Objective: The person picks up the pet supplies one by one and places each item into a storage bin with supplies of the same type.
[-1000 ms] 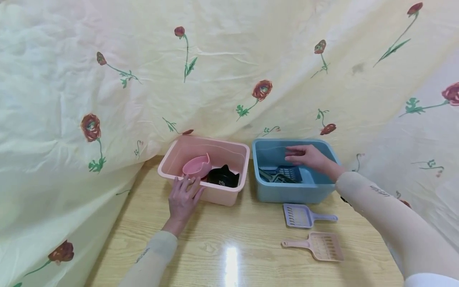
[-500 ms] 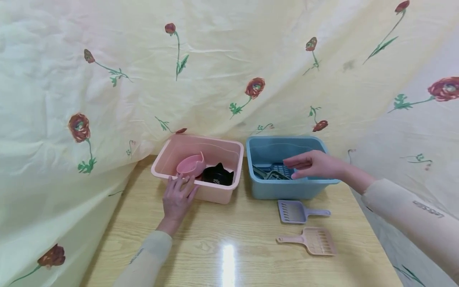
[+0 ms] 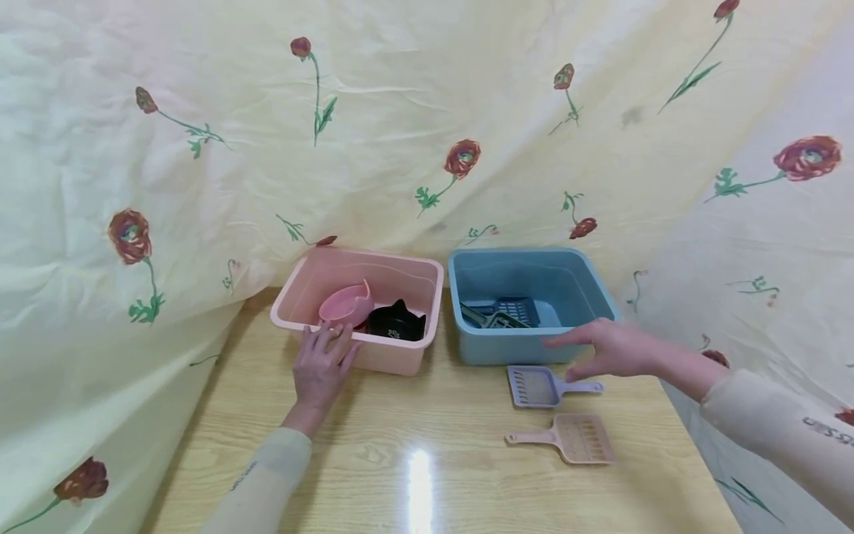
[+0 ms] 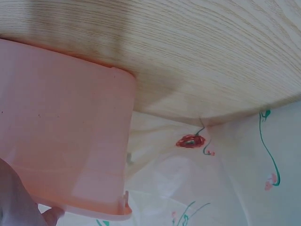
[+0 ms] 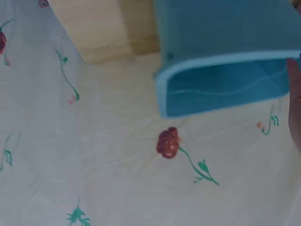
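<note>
My left hand [image 3: 319, 372] rests at the front rim of a pink bin [image 3: 390, 357], fingertips over the edge; its thumb lies against the rim in the left wrist view. Inside that bin are a pink bowl [image 3: 345, 304] and a black cat-eared bowl [image 3: 395, 323]. My right hand [image 3: 617, 348], thumb and fingers apart and nothing between them, hovers by the front right of a blue bin [image 3: 507, 348]. Below it on the table lies a purple litter scoop [image 3: 537, 387]. A dark blue litter scoop [image 3: 517, 308] and a dark green one [image 3: 502, 320] lie in the blue bin.
A pink litter scoop [image 3: 583, 439] lies on the wooden table [image 3: 373, 475], nearer than the purple one. Flower-patterned cloth [image 3: 373, 148] hangs behind both bins and along the sides.
My right hand has drawn back from over the blue bin to its front, above the purple scoop's handle. My left hand stays at the pink bin's rim. The head view has shifted slightly.
</note>
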A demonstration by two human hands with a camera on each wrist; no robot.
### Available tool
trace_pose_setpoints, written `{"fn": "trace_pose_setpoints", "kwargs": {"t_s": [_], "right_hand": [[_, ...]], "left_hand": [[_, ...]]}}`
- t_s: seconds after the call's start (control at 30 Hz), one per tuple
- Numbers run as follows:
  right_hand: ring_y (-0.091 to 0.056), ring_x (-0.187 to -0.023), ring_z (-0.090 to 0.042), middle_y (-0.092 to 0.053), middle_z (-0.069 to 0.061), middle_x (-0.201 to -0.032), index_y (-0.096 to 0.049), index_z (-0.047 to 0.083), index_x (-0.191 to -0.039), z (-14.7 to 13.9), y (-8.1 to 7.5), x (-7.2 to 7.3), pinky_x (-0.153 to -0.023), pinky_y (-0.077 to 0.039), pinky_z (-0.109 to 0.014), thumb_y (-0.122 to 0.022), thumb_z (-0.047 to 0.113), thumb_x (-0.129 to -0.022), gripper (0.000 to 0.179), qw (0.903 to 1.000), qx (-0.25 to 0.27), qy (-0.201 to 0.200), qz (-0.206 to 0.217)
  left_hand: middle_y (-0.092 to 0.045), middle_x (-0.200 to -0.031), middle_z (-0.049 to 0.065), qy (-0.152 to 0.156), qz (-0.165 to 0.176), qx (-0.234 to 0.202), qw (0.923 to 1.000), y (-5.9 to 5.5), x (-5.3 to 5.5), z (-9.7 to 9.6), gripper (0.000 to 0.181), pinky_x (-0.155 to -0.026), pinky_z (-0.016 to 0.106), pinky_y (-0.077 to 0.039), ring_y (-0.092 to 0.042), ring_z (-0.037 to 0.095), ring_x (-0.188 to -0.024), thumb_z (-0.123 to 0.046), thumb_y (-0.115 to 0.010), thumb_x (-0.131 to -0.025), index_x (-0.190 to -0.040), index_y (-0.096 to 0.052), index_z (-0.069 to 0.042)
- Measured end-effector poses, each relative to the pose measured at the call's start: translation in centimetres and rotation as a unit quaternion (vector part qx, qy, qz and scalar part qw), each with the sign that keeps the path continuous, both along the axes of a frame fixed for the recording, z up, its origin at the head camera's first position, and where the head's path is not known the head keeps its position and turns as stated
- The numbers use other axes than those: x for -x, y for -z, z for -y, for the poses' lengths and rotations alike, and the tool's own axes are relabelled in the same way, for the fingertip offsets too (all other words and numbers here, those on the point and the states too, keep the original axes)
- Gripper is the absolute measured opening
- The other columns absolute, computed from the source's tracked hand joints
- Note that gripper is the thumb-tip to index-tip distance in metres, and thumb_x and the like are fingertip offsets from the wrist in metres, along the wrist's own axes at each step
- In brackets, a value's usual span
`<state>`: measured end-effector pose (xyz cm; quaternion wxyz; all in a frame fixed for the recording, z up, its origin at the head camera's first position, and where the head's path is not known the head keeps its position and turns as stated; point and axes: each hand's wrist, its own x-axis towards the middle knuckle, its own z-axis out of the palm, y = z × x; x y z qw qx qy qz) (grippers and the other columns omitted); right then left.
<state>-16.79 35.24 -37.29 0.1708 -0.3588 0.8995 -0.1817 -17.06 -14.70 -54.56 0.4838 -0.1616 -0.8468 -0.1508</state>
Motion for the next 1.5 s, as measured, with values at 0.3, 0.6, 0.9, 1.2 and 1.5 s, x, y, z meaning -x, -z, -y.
{"fn": "trace_pose_setpoints", "kwargs": {"t_s": [0.3, 0.6, 0.9, 1.2, 1.5], "right_hand": [[-0.066, -0.128, -0.042, -0.068, -0.014, -0.144, -0.070, 0.011, -0.142, -2.9, 5.1, -0.8, -0.099, -0.060, -0.056, -0.092, 0.033, -0.084, 0.066, 0.9979, -0.010, -0.007, -0.063], [-0.075, -0.110, -0.027, -0.073, -0.017, -0.134, -0.069, 0.003, -0.140, -5.6, 9.2, -0.4, -0.091, -0.063, -0.051, -0.092, 0.023, -0.084, 0.064, 0.9984, -0.039, 0.025, -0.034], [-0.073, -0.113, -0.039, -0.074, -0.020, -0.130, -0.068, 0.003, -0.141, -6.6, 12.6, 0.5, -0.094, -0.061, -0.060, -0.094, 0.017, -0.081, 0.067, 0.9960, -0.066, 0.059, -0.003], [-0.073, -0.114, -0.038, -0.075, -0.018, -0.128, -0.070, 0.001, -0.137, -7.0, 14.9, 1.6, -0.097, -0.059, -0.059, -0.095, 0.019, -0.079, 0.066, 0.9943, -0.092, 0.049, -0.021], [-0.074, -0.112, -0.037, -0.076, -0.018, -0.125, -0.071, 0.000, -0.134, -6.4, 15.9, 1.8, -0.096, -0.059, -0.059, -0.094, 0.019, -0.080, 0.062, 0.9932, -0.104, 0.041, -0.032]], "left_hand": [[-0.077, -0.111, 0.019, 0.005, 0.010, 0.001, 0.9999, -0.1, 0.0, 0.1, 0.035, -0.101, 0.070, -0.054, -0.073, 0.047, -0.106, -0.029, -0.084, -0.087, -0.116, -0.081, -0.009], [-0.078, -0.113, 0.016, 0.001, 0.008, -0.001, 1.0000, 0.1, 0.1, 0.1, 0.033, -0.101, 0.069, -0.055, -0.073, 0.045, -0.108, -0.031, -0.082, -0.088, -0.113, -0.082, -0.010], [-0.078, -0.111, 0.016, 0.005, 0.009, -0.002, 0.9999, 0.2, 0.2, 0.1, 0.034, -0.101, 0.070, -0.055, -0.073, 0.046, -0.108, -0.029, -0.084, -0.087, -0.115, -0.082, -0.010], [-0.078, -0.112, 0.017, 0.003, 0.019, -0.003, 0.9998, 0.0, 0.1, 0.1, 0.034, -0.102, 0.070, -0.054, -0.073, 0.046, -0.110, -0.029, -0.084, -0.087, -0.115, -0.082, -0.009], [-0.077, -0.113, 0.017, 0.001, 0.024, 0.001, 0.9997, -0.1, 0.0, 0.1, 0.034, -0.102, 0.070, -0.054, -0.073, 0.046, -0.110, -0.032, -0.081, -0.090, -0.116, -0.082, -0.010]]}}
